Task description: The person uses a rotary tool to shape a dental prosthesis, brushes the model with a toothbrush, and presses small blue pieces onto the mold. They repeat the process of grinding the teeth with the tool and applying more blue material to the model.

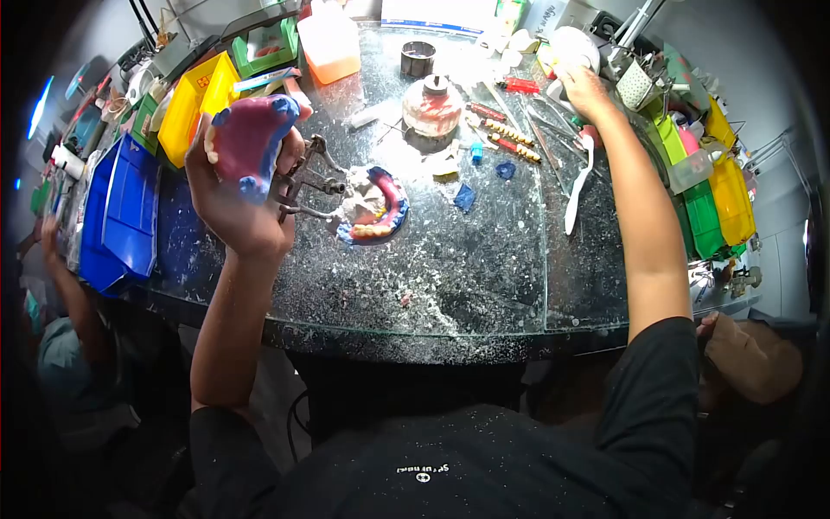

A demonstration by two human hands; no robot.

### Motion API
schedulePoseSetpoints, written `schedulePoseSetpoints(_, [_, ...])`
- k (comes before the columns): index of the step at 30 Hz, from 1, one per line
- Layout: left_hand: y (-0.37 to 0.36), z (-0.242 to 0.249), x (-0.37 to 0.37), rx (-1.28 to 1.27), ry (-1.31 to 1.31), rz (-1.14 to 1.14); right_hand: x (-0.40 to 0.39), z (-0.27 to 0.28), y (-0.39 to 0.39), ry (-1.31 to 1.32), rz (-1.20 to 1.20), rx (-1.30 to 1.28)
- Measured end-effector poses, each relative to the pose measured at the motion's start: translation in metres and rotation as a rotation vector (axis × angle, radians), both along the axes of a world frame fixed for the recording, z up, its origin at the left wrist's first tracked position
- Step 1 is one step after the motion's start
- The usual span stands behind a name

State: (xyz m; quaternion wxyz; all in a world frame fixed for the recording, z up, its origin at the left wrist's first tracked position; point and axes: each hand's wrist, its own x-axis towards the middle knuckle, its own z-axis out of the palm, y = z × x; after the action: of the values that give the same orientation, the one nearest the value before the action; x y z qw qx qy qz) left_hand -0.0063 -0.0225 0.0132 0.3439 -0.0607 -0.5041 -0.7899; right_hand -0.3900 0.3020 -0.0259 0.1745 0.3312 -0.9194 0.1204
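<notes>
My left hand (246, 216) is closed around a pink wax denture base (248, 143) with blue wax at its corners and pale teeth along its edge. Against that hand is a metal articulator (316, 177); whether my fingers grip it too is hidden. On its other arm sits a plaster model with a pink and blue wax rim and teeth (378, 221), above the bench. My right hand (584, 91) reaches to the back right, beside a bright white round object (575, 48) and several thin tools. Glare hides its fingertips, so any hold there cannot be made out.
A round burner-like jar (432, 108) stands mid-bench (415, 303), near cards of teeth (510, 138), blue wax scraps (464, 198) and a white-handled tool (579, 190). Blue (121, 208) and yellow (194, 99) bins line the left. Other people's arms (65, 268) show at both sides.
</notes>
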Motion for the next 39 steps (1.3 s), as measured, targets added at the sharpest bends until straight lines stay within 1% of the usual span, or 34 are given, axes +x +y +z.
schedulePoseSetpoints(1, [-0.001, 0.001, -0.003, -0.019, 0.0, 0.011, 0.0, -0.002, 0.0, -0.018, 0.02, 0.015])
schedulePoseSetpoints(3, [-0.002, 0.003, -0.006, -0.048, -0.003, 0.04, 0.013, -0.012, 0.003, 0.252, -0.107, -0.055])
schedulePoseSetpoints(4, [-0.005, 0.003, -0.01, -0.058, 0.027, 0.004, 0.025, -0.008, 0.008, 0.325, -0.112, -0.093])
schedulePoseSetpoints(5, [-0.005, 0.003, -0.013, -0.022, 0.018, 0.076, 0.037, 0.002, 0.015, 0.399, -0.114, -0.129])
schedulePoseSetpoints(7, [-0.004, 0.002, -0.018, 0.05, -0.004, 0.234, 0.107, 0.028, 0.017, 0.059, -0.342, -0.077])
schedulePoseSetpoints(9, [-0.027, -0.046, -0.025, -0.098, 0.139, 0.408, 0.18, 0.029, 0.016, -0.005, -0.429, 0.097])
schedulePoseSetpoints(10, [-0.038, -0.07, -0.029, -0.167, 0.208, 0.501, 0.203, 0.025, 0.018, -0.141, -0.48, 0.175])
schedulePoseSetpoints(11, [-0.035, -0.071, -0.026, -0.183, 0.221, 0.5, 0.218, 0.022, 0.019, -0.274, -0.531, 0.255])
schedulePoseSetpoints(13, [-0.028, -0.075, -0.022, -0.214, 0.247, 0.499, 0.233, 0.011, 0.034, -0.225, -0.484, 0.168])
schedulePoseSetpoints(14, [-0.021, -0.076, -0.022, -0.31, 0.281, 0.593, 0.238, 0.008, 0.038, -0.2, -0.462, 0.119])
schedulePoseSetpoints(17, [-0.024, -0.083, -0.015, -0.316, 0.322, 0.518, 0.27, 0.038, 0.011, -0.159, -0.257, -0.294])
schedulePoseSetpoints(18, [-0.03, -0.088, -0.014, -0.289, 0.314, 0.449, 0.284, 0.048, -0.003, -0.255, -0.224, -0.313])
schedulePoseSetpoints(19, [-0.025, -0.086, -0.015, -0.309, 0.303, 0.508, 0.295, 0.05, -0.018, -0.216, -0.005, -0.35])
schedulePoseSetpoints(20, [-0.021, -0.084, -0.016, -0.328, 0.29, 0.568, 0.309, 0.047, -0.035, -0.251, 0.185, -0.431])
schedulePoseSetpoints(21, [-0.016, -0.082, -0.017, -0.346, 0.276, 0.628, 0.313, 0.032, -0.05, -0.072, 0.346, -0.424])
schedulePoseSetpoints(22, [-0.014, -0.081, -0.017, -0.288, 0.251, 0.614, 0.318, 0.024, -0.062, -0.007, 0.428, -0.405])
schedulePoseSetpoints(23, [-0.014, -0.081, -0.016, -0.25, 0.226, 0.592, 0.326, 0.019, -0.071, 0.0, 0.389, -0.367])
schedulePoseSetpoints(25, [-0.018, -0.08, -0.013, -0.193, 0.178, 0.543, 0.337, 0.019, -0.082, 0.034, 0.409, -0.184])
schedulePoseSetpoints(27, [-0.023, -0.073, -0.009, -0.173, 0.19, 0.407, 0.348, 0.014, -0.08, 0.023, 0.483, -0.169])
schedulePoseSetpoints(28, [-0.024, -0.061, -0.005, -0.168, 0.223, 0.301, 0.346, 0.02, -0.076, 0.061, 0.543, -0.118])
schedulePoseSetpoints(31, [-0.027, -0.07, -0.01, -0.211, 0.118, 0.419, 0.341, 0.024, -0.067, 0.098, 0.592, -0.152])
schedulePoseSetpoints(32, [-0.024, -0.071, -0.013, -0.197, 0.079, 0.47, 0.334, 0.019, -0.068, 0.118, 0.566, -0.26])
schedulePoseSetpoints(33, [-0.024, -0.072, -0.015, -0.177, 0.055, 0.474, 0.333, 0.022, -0.072, 0.146, 0.507, -0.278])
schedulePoseSetpoints(36, [-0.026, -0.072, -0.018, -0.118, 0.025, 0.469, 0.332, 0.019, -0.075, 0.092, 0.533, -0.208])
schedulePoseSetpoints(37, [-0.024, -0.055, -0.017, -0.018, 0.026, 0.467, 0.334, 0.016, -0.075, 0.052, 0.557, -0.204])
schedulePoseSetpoints(38, [-0.022, -0.039, -0.017, 0.084, 0.032, 0.466, 0.33, 0.014, -0.066, 0.055, 0.49, -0.201])
schedulePoseSetpoints(39, [-0.02, -0.023, -0.016, 0.187, 0.041, 0.468, 0.324, 0.022, -0.055, 0.105, 0.411, -0.104])
